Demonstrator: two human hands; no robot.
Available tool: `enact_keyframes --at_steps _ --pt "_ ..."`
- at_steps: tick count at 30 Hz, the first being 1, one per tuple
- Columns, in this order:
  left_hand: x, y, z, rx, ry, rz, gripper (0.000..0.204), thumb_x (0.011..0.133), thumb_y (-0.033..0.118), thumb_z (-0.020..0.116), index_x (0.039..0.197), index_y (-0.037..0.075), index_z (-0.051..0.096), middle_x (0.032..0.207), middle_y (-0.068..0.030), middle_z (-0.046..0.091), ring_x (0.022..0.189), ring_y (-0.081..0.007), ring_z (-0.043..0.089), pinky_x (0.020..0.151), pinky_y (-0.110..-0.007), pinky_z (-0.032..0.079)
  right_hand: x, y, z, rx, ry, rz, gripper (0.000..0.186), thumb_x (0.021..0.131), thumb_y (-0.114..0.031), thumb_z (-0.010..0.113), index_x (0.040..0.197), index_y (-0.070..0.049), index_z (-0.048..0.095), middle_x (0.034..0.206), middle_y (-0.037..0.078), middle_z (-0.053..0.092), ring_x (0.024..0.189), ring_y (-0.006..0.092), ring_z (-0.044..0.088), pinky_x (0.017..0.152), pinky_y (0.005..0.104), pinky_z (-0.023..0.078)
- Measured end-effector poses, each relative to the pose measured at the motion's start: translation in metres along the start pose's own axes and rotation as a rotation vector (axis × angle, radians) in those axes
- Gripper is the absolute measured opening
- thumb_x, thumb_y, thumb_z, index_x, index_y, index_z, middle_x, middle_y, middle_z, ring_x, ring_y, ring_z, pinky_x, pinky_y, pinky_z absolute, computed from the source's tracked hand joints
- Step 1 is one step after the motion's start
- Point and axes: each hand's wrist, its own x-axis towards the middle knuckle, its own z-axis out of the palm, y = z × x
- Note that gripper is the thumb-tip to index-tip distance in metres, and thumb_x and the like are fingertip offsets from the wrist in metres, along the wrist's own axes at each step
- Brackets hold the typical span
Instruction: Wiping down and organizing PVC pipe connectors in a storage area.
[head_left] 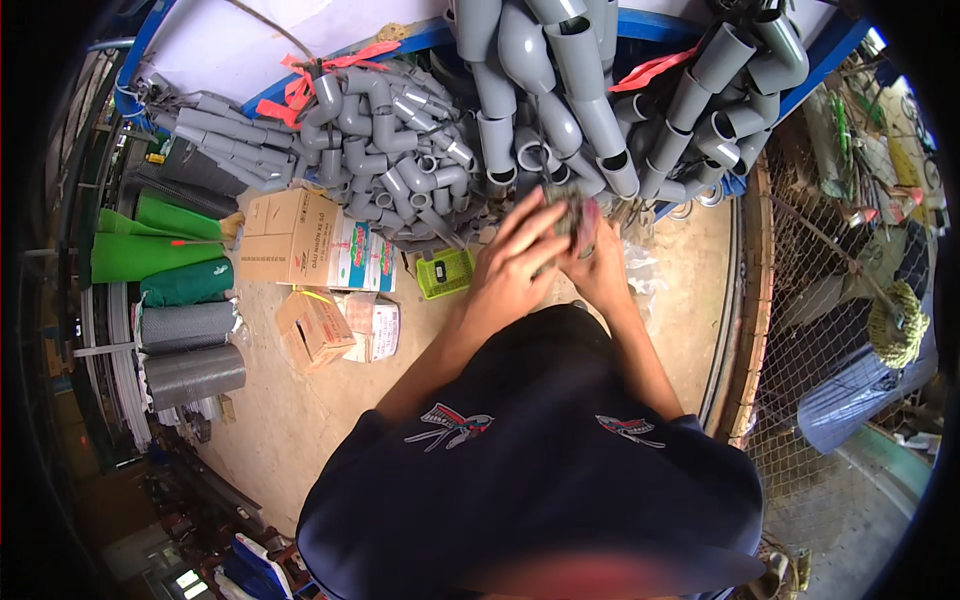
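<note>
Both my hands are raised together in front of my body, below the hanging grey pipe fittings. My right hand (599, 272) grips a small, dark, mottled object with a pinkish edge (574, 225). Over its left side lie the long fingers of my left hand (515, 265), closed against the same object. Motion blur and the fingers hide what kind of thing it is. Large grey plastic pipe fittings (590, 85) hang in strings just beyond my hands. To the left hangs a dense cluster of smaller grey elbow fittings (395, 165).
Cardboard boxes (275, 240) and a small yellow-green basket (444, 273) stand on the floor at left. Rolls of green mesh (150, 245) and grey mesh (195, 375) lie farther left. A wire mesh fence (790, 350) runs along the right. Red ribbons (655, 72) hang among the fittings.
</note>
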Motion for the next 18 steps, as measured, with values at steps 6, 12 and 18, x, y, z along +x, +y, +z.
enact_keyframes --at_steps 6,12,18 --pt "-0.01 -0.022 -0.033 -0.327 -0.029 -0.134 0.019 0.075 -0.003 0.068 0.093 -0.003 0.074 0.113 -0.019 0.073 0.109 -0.0343 0.068 0.096 -0.041 0.054 -0.008 -0.002 -0.012 -0.135 -0.043 0.083 0.047 0.067 -0.01 0.086 0.107 -0.003 0.061 0.098 0.015 0.064 0.096 0.0383 0.062 0.092 0.0433 0.046" --pt "0.004 0.01 0.0 0.014 0.086 0.046 0.027 0.078 -0.002 0.071 0.105 0.0 0.074 0.135 -0.0182 0.065 0.125 -0.0381 0.062 0.106 -0.044 0.051 -0.004 -0.02 -0.002 0.147 -0.038 0.119 0.052 0.069 -0.011 0.089 0.11 -0.002 0.059 0.11 0.017 0.067 0.105 0.0429 0.063 0.093 0.0472 0.05" --pt "-0.031 -0.044 -0.037 -0.539 -0.069 -0.246 0.014 0.076 -0.005 0.06 0.086 -0.005 0.07 0.111 -0.02 0.074 0.103 -0.028 0.074 0.095 -0.037 0.054 -0.01 0.006 -0.026 0.088 -0.045 0.184 0.047 0.077 -0.008 0.09 0.113 -0.001 0.061 0.1 0.01 0.069 0.096 0.0147 0.064 0.084 0.0317 0.052"
